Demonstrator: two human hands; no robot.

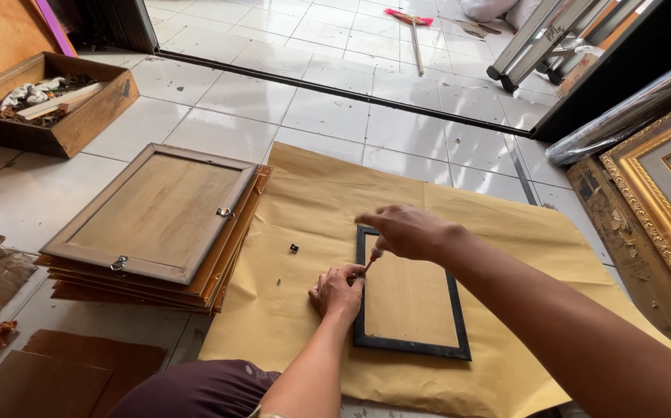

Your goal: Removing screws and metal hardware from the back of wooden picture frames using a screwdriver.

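Observation:
A small black picture frame [409, 346] lies face down on brown paper [312, 193], its wooden backing up. My left hand [338, 292] rests on the frame's left edge, fingers pinched at a spot there. My right hand [403, 231] hovers just above it and grips a small screwdriver [369, 265] with a red handle, its tip pointing down at the left edge by my left fingers. A small black metal fitting [294, 248] and a tiny screw [278, 282] lie loose on the paper to the left.
A stack of wooden frames [157, 220] lies face down at the left. A wooden box [49, 101] of scraps sits at the far left. Ornate gold frames [660, 193] lean at the right. A ladder [540, 39] and broom [414, 35] are beyond the threshold.

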